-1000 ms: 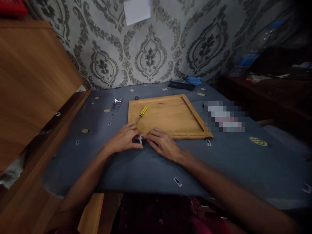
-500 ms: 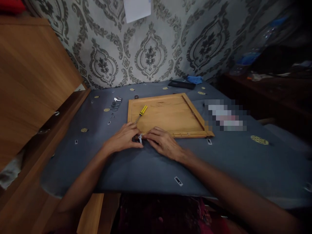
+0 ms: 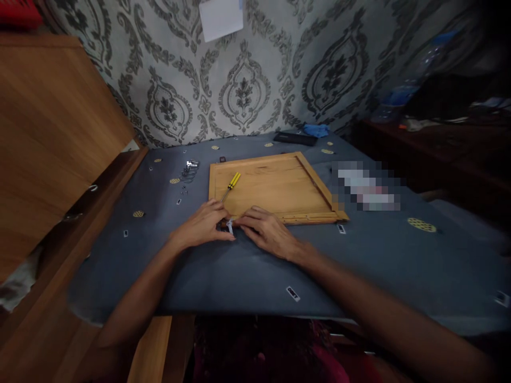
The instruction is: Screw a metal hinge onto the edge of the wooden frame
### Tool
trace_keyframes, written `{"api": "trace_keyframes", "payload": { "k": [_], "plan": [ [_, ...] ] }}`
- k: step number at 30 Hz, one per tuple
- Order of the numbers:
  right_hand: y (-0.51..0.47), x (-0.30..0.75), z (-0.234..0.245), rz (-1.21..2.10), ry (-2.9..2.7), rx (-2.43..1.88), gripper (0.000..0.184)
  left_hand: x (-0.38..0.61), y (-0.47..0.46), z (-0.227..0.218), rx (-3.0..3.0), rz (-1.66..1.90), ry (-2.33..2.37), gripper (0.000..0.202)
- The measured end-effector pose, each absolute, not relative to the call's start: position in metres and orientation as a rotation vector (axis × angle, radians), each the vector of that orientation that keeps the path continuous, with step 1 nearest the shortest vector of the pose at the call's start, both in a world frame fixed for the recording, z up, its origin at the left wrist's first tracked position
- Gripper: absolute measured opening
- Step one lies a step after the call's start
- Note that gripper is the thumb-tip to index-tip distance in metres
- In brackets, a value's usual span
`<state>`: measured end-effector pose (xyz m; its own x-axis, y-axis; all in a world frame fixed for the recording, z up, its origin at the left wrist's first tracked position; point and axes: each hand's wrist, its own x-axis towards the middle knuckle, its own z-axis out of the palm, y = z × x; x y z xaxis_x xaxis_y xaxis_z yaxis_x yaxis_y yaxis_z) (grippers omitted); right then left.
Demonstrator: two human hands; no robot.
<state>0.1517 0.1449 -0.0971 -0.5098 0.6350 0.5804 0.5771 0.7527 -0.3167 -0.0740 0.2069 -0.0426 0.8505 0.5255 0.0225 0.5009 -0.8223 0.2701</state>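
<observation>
A wooden panel door point(image 3: 279, 186) lies flat on a grey cloth-covered table point(image 3: 247, 266). A yellow-handled screwdriver point(image 3: 230, 185) rests on the panel's left part. My left hand point(image 3: 203, 226) and my right hand point(image 3: 265, 231) meet at the panel's near left corner, fingers bent together around a small silver metal piece point(image 3: 230, 227), probably a hinge. Both hands touch it; the piece is mostly hidden by the fingers.
Small metal parts and screws point(image 3: 189, 173) lie on the cloth at the back left. A dark flat object point(image 3: 295, 139) and a blue cloth point(image 3: 317, 130) sit near the patterned wall. A wooden cabinet point(image 3: 48, 133) stands at the left, a dark table point(image 3: 439, 154) at the right.
Hands stay at the panel's near left corner on the metal piece; only the view shifts slightly.
</observation>
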Motion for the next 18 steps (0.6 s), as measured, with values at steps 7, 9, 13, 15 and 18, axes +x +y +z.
{"api": "trace_keyframes", "payload": {
  "k": [7,9,13,15,18],
  "plan": [
    [0.1459,0.1525,-0.0969,0.113,-2.241,-0.893,0.024,-0.0713,0.2053,-0.0415,2.768,0.151,0.783,0.042],
    [0.1461,0.1527,-0.0969,0.114,-2.241,-0.888,0.024,-0.0712,0.2048,-0.0412,2.763,0.161,0.776,0.040],
    [0.1461,0.1537,-0.0968,0.128,-2.249,-0.883,0.025,-0.0725,0.2053,-0.0423,2.752,0.162,0.772,0.040],
    [0.1459,0.1543,-0.0969,0.137,-2.252,-0.885,0.026,-0.0733,0.2055,-0.0428,2.761,0.163,0.770,0.041],
    [0.1455,0.1550,-0.0974,0.147,-2.253,-0.890,0.026,-0.0739,0.2049,-0.0417,2.775,0.151,0.760,0.041]
  ]
}}
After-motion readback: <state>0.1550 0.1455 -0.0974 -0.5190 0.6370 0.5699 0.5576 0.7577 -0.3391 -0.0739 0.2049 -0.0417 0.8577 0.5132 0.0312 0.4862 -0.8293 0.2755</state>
